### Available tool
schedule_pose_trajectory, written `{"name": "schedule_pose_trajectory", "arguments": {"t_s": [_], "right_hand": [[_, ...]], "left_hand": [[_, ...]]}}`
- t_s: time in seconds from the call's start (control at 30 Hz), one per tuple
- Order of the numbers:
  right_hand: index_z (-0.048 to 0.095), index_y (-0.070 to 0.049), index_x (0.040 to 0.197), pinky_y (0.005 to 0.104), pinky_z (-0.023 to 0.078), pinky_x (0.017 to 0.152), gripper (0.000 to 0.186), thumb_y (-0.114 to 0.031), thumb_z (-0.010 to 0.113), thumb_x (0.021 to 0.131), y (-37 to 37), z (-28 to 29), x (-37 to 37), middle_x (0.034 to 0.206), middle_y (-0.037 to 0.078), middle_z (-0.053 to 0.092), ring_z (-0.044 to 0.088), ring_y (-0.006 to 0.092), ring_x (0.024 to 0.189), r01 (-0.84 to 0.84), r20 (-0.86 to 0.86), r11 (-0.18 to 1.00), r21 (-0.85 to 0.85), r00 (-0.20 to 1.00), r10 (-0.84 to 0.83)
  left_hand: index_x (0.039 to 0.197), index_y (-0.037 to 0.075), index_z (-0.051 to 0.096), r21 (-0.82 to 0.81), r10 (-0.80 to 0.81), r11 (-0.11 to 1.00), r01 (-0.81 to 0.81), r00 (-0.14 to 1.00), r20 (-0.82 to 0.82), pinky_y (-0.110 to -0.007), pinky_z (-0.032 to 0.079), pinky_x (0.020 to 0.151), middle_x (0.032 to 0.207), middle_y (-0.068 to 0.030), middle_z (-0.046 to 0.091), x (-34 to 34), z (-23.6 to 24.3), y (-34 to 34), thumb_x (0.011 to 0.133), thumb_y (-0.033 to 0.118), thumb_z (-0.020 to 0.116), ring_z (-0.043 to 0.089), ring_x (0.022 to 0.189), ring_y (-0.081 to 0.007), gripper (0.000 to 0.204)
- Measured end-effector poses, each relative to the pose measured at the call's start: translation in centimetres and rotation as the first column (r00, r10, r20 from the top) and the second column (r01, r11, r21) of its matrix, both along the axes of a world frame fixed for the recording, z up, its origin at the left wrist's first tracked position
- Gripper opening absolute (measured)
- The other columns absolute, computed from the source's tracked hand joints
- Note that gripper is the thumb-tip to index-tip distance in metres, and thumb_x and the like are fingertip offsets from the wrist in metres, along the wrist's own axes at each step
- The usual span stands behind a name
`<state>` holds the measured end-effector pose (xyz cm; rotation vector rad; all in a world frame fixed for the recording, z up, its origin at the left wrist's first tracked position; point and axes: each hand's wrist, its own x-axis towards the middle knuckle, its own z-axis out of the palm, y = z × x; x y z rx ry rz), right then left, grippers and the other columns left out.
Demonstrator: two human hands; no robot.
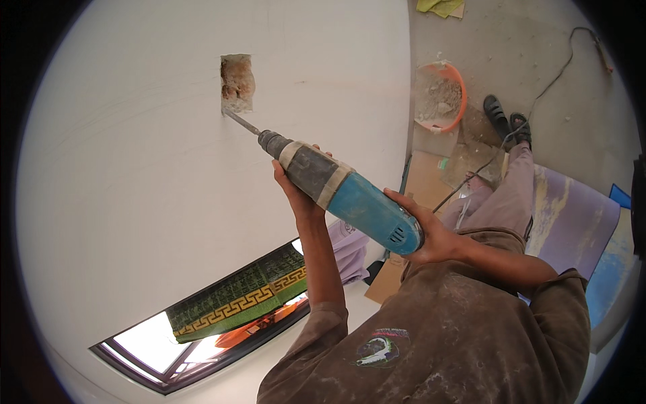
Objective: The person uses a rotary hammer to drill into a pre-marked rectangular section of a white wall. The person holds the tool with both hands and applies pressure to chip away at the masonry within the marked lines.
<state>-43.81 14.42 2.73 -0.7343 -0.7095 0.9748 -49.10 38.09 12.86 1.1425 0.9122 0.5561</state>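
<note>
The rotary hammer [350, 195] — grey front housing, blue motor body — is held in both hands and angled up and away toward the white wall [134, 168]. The left hand [293, 188] is closed around the grey front section, just behind the chuck, fingers wrapped underneath. The right hand [427, 232] is closed on the rear of the blue body, nearest the torso. The chisel bit [241, 122] runs forward of the left hand, and its tip meets the lower edge of a rectangular recess [237, 84] cut into the wall, where reddish masonry is exposed.

To work this step well, keep the bit in line with the tool body, so that the right hand pushes straight along the axis and the left hand only steers. Seat the tip on the edge of the recess rather than on the painted face — a skating tip would likely scar the wall. Apply steady, moderate pressure and remove material in thin passes.

Beyond the right hand, on the floor, stand an orange basin [441, 94] of rubble, flattened cardboard [427, 178] and a power cable [538, 101]. The cable is judged a snag risk; keep it behind the right forearm.
</note>
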Motion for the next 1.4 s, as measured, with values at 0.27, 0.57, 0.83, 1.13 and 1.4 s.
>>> {"name": "schedule_pose_trajectory", "arguments": {"t_s": [0.27,0.57,0.83,1.13,1.4], "right_hand": [[0.018,-0.016,0.157,0.041,0.044,0.105,0.102,-0.008,0.077,0.075,2.6,-0.4,1.2,0.137,0.022,0.053,0.058,0.0352,0.123,-0.027,0.051,1.0,-0.002,0.998,0.027],[0.018,-0.016,0.157,0.0399,0.048,0.099,0.1,-0.007,0.076,0.076,4.2,4.1,2.5,0.127,0.024,0.06,0.063,0.0381,0.115,0.043,0.06,0.999,-0.021,0.997,-0.041],[0.02,-0.01,0.157,0.0365,0.039,0.107,0.099,-0.003,0.072,0.074,3.5,5.5,2.7,0.139,0.021,0.05,0.053,0.0283,0.127,-0.01,-0.019,0.997,-0.082,1.0,0.009],[0.021,-0.011,0.157,0.0375,0.04,0.108,0.097,-0.005,0.07,0.073,1.2,2.8,3.0,0.137,0.022,0.053,0.055,0.031,0.126,-0.089,-0.026,0.992,-0.091,0.996,0.087],[0.018,-0.013,0.158,0.0374,0.046,0.102,0.102,-0.005,0.072,0.072,2.3,4.4,2.3,0.133,0.025,0.055,0.059,0.0353,0.122,-0.128,-0.001,0.99,-0.066,0.992,0.128]], "left_hand": [[0.118,0.008,0.055,-0.022,0.025,0.999,-0.025,1.0,0.012,-0.047,0.056,0.08,0.107,-0.0148,0.061,0.1,-1.1,2.3,0.093,0.071,0.039,0.062,0.097,-0.0312,0.069],[0.117,0.009,0.056,-0.091,-0.052,0.994,0.062,0.992,0.111,-0.047,0.055,0.081,0.106,-0.0133,0.062,1.5,0.7,5.2,0.092,0.072,0.039,0.063,0.094,-0.0311,0.07],[0.115,0.008,0.057,-0.015,-0.022,1.0,0.023,1.0,0.015,-0.042,0.058,0.077,0.102,-0.0139,0.064,2.4,1.6,4.5,0.094,0.068,0.04,0.064,0.092,-0.0292,0.067],[0.117,0.008,0.056,-0.053,0.108,0.993,-0.11,0.994,-0.025,-0.046,0.056,0.078,0.103,-0.0144,0.063,1.3,0.5,1.2,0.094,0.069,0.039,0.064,0.092,-0.0308,0.068],[0.119,0.008,0.055,-0.152,0.07,0.987,-0.057,0.994,0.084,-0.048,0.057,0.076,0.104,-0.0139,0.062,0.3,1.0,2.9,0.092,0.074,0.036,0.064,0.09,-0.0311,0.073]]}}
